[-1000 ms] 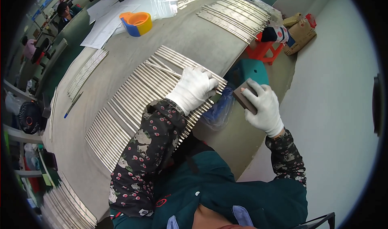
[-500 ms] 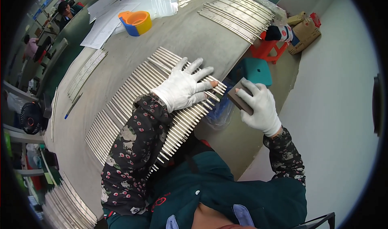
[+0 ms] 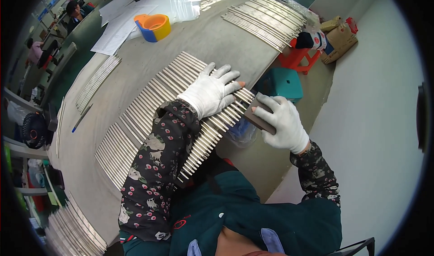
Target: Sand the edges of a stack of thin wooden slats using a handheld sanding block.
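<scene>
A long row of thin silver metal rods point(image 3: 149, 107) lies side by side on the grey table point(image 3: 203, 39), their ends sticking past the near edge. My left hand point(image 3: 210, 91), in a white glove, rests flat with fingers spread on top of the rods near their right end. My right hand point(image 3: 280, 122), also gloved, grips a dark rectangular block point(image 3: 258, 116) and holds it against the rods' protruding ends at the table edge.
Another bundle of rods point(image 3: 266, 18) lies far right, more rods point(image 3: 97, 82) to the left and a stack point(image 3: 74, 231) at lower left. An orange and blue tape dispenser point(image 3: 153, 27), white papers point(image 3: 118, 23), a teal stool point(image 3: 285, 84) and a red stool point(image 3: 300, 57) are nearby. Other people sit far left.
My left hand has opened from a curled pose to lie flat and spread on the rods. My right hand with the block has shifted slightly left, up against the rod ends.
</scene>
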